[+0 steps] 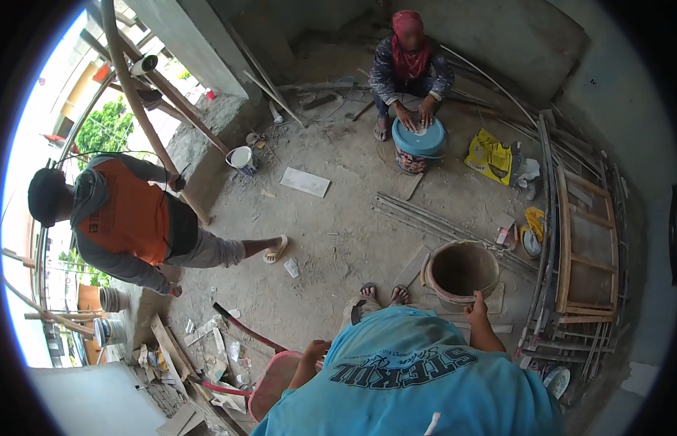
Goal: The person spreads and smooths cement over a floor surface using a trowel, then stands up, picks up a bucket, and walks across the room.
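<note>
My right hand (pixel 479 304) grips the near rim of a dirty grey-beige bucket (pixel 466 297), which is tilted so its dark inside shows. My left hand (pixel 318 350) is low in front of my blue shirt, beside the pinkish-red tray of a wheelbarrow (pixel 274 379). Its fingers look curled, and what they hold, if anything, is hidden. My sandalled feet (pixel 384 292) stand on the dusty floor just left of the bucket.
A co-worker (pixel 410 58) sits at the back, both hands on a blue-lidded pail (pixel 418 142). Another person in an orange vest (pixel 131 211) is at left. Metal pipes (pixel 418 218) lie beyond the bucket; wooden frames (pixel 589 247) lean at right. Scrap boards (pixel 171 349) lie lower left.
</note>
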`<state>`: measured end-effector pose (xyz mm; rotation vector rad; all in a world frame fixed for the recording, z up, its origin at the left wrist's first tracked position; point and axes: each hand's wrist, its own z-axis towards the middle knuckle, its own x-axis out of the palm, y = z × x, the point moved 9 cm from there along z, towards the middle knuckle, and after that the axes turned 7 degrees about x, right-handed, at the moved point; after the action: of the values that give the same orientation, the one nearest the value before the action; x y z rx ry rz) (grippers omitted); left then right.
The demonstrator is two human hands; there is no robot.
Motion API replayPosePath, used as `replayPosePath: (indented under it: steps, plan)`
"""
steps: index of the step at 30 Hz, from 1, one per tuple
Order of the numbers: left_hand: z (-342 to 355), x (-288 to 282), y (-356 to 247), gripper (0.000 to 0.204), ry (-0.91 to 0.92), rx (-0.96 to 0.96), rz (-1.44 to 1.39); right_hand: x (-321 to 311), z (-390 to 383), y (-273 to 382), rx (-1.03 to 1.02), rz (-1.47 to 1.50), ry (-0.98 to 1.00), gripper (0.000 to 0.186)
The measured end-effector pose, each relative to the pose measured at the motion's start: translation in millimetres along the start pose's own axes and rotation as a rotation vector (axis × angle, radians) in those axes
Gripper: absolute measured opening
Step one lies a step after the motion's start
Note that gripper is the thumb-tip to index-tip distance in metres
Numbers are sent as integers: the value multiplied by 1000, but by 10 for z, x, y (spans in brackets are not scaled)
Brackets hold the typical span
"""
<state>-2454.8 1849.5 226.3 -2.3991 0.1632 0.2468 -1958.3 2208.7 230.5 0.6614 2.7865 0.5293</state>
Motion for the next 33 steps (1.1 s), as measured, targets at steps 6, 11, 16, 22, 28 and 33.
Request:
replayPosePath:
  steps: [6, 11, 16, 22, 28, 33]
  plan:
    - [378, -642, -557, 38, -226, -236, -280, -508, 1, -152, -42, 70, -7, 40]
    - [686, -915, -1208, 34, -305, -37, -238, -1035, 96, -522, 40, 13, -71, 43]
    - [678, -632, -1348, 32, -318, -9, -302, -1514, 34, -767, -247, -285, 68, 46]
    - [365, -22, -381, 36, -157, -283, -222, -1720, 276, -1165, 111, 5, 237, 42]
    - [57, 155, 47, 43, -247, -407, -251, -2364, 398, -955, -62, -510, 284, 42]
    - [147, 67, -194, 41, -377, -259, -305, -1670, 574, -106, -255, -822, 349, 41]
